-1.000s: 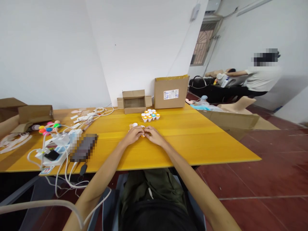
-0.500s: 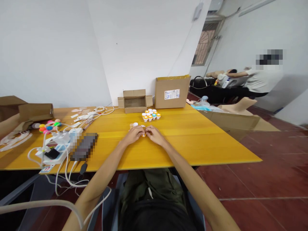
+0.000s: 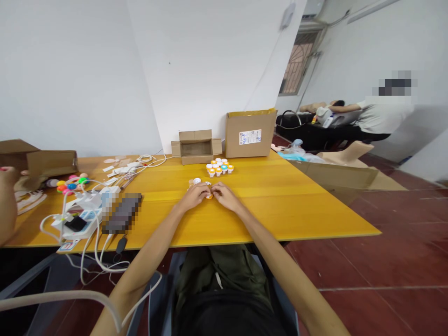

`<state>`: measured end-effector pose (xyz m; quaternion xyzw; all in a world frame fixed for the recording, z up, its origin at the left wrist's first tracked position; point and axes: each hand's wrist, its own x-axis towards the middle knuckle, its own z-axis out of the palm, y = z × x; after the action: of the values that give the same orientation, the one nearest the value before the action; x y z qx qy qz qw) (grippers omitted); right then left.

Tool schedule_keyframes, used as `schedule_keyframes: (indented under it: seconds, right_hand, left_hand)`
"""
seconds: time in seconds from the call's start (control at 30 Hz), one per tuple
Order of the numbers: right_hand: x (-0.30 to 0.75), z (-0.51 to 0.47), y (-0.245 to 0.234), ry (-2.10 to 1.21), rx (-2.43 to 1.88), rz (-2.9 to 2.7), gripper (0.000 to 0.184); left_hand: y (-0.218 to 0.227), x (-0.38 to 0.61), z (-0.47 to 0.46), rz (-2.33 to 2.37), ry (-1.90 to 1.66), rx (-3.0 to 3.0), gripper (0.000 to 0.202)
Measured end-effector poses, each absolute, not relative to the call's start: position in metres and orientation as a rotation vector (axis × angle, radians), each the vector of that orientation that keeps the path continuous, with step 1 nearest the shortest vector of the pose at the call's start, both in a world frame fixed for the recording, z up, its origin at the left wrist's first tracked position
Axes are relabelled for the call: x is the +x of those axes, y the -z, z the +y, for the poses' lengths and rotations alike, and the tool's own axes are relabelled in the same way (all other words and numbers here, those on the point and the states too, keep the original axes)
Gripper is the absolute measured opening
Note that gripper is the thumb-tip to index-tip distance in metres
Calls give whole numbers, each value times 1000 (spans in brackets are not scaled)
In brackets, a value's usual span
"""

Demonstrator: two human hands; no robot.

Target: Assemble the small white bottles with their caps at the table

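My left hand (image 3: 196,195) and my right hand (image 3: 224,195) meet over the table, fingers curled inward. Between their fingertips, low against the tabletop, is a small round orange-and-white piece (image 3: 209,197), mostly hidden by the fingers. Both hands look closed on it. Just beyond my left hand lie a white round cap (image 3: 197,180) and some small pale parts, partly covered by the fingers. Farther back stands a tight group of small white pieces with orange, white and blue round tops (image 3: 219,167).
An open carton (image 3: 196,150) and a taped box (image 3: 249,135) stand at the table's back. On the left are a power strip (image 3: 87,219) with cables, a dark blurred device (image 3: 122,213) and coloured balls (image 3: 72,185). Another person's arm (image 3: 7,205) reaches in; a person sits far right.
My hands stay almost in the same place around the orange-and-white piece. At the far left, the other person's arm has shifted from the carton down toward the near table edge.
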<state>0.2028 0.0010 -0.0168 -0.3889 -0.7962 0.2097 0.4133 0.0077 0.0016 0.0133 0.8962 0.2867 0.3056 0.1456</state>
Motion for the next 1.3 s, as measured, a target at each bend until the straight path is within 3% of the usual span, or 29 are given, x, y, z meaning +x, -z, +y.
schedule_keyframes:
  seconds: [1.3]
  right_hand:
    - [202, -3, 13, -562, -945, -2021, 11]
  left_hand:
    - [-15, 9, 2, 884, -858, 2584, 18]
